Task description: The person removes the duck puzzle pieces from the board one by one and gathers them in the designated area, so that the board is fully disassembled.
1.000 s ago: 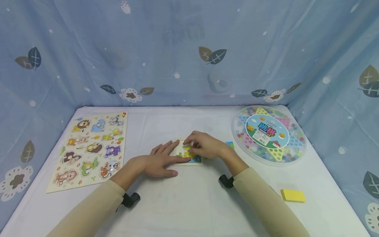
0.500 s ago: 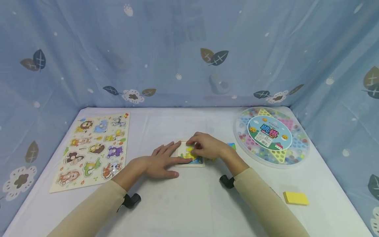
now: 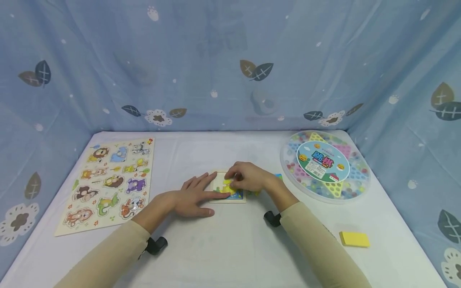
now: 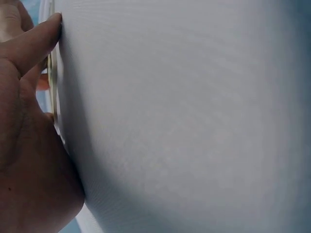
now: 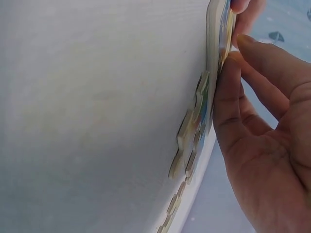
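My left hand (image 3: 194, 199) rests flat on the left part of a small wooden jigsaw board (image 3: 217, 183), index finger stretched along its lower part. Yellow and blue pieces lie in the board's frame. At the upper right of the board, my right hand (image 3: 252, 177) bends its thumb and fingers over a yellow puzzle piece (image 3: 227, 189), pinching it close on the board; fingertips hide much of it. In the right wrist view, the thumb and fingers meet right at the board's (image 5: 213, 48) face. Several loose puzzle pieces (image 5: 183, 131) lie beside the board, partly under the right hand.
At the left lies a large animal puzzle board (image 3: 108, 182). A round Chinese checkers box (image 3: 325, 166) with coloured beads stands at the back right. Nearer, on the right, is a yellow block (image 3: 354, 239). Blue patterned cloth (image 3: 216, 72) hangs behind the white table (image 3: 230, 248).
The right fingers shift slightly over the yellow piece on the board. My left hand stays in place, and the whole view sways a little sideways.
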The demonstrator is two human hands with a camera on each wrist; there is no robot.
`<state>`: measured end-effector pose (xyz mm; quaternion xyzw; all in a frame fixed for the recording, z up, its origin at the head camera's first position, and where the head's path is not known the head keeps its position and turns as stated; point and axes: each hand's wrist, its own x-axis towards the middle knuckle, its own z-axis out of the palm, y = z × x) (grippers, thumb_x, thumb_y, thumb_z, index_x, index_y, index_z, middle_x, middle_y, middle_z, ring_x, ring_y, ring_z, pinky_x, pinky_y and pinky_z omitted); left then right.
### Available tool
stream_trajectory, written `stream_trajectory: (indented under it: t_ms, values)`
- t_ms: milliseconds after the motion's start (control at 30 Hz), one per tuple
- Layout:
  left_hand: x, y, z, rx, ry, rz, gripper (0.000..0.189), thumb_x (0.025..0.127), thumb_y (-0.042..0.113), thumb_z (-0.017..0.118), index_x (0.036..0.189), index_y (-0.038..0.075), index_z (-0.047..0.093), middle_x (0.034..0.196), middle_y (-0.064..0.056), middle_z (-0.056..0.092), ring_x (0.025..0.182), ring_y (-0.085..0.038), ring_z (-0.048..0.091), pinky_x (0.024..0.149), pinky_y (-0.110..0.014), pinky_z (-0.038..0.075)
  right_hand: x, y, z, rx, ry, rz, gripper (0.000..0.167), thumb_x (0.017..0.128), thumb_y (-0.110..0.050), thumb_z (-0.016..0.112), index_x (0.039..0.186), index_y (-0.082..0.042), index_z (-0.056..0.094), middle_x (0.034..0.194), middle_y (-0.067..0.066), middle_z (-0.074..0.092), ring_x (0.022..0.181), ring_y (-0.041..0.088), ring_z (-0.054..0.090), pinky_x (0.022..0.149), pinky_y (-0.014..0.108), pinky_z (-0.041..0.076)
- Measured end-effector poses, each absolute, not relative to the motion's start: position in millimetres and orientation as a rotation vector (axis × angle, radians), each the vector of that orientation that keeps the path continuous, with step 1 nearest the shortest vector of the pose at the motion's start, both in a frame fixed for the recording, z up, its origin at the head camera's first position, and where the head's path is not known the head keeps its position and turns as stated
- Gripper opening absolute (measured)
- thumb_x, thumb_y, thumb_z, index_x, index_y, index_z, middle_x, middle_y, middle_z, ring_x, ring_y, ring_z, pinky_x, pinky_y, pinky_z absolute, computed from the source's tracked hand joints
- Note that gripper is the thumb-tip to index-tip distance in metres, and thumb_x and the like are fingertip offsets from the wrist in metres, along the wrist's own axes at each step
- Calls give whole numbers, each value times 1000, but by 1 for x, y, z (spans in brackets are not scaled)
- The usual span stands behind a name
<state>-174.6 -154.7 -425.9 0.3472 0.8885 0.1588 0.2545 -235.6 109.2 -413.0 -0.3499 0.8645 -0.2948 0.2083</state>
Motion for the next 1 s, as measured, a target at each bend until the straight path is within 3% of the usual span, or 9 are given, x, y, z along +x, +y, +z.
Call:
stream_trajectory:
  t_ms: [467,733,1000]
  values:
    - [-174,-155,-427,940,2418,469,59,101,54,57,156,53,34,173,-7,-11,159,-36,-9,120,-68,2,-234,108,-415,-951,2410,-857,23,97,-13,70,119,-10,66,117,3,64,97,13,65,93,34,53]
    - [-174,-155,-428,960,2424,455,59,101,56,56,156,53,33,173,-8,-11,158,-37,-8,119,-69,4,-233,107,-413,-953,2373,-902,20,98,-9,67,117,-10,60,102,1,63,91,12,64,87,32,53]
    - [-174,-154,-427,954,2430,460,59,101,55,57,156,53,34,173,-8,-10,159,-37,-8,120,-68,3,-233,107,-414,-970,2384,-900,18,100,-8,65,116,-11,59,101,0,63,91,12,64,86,32,53]
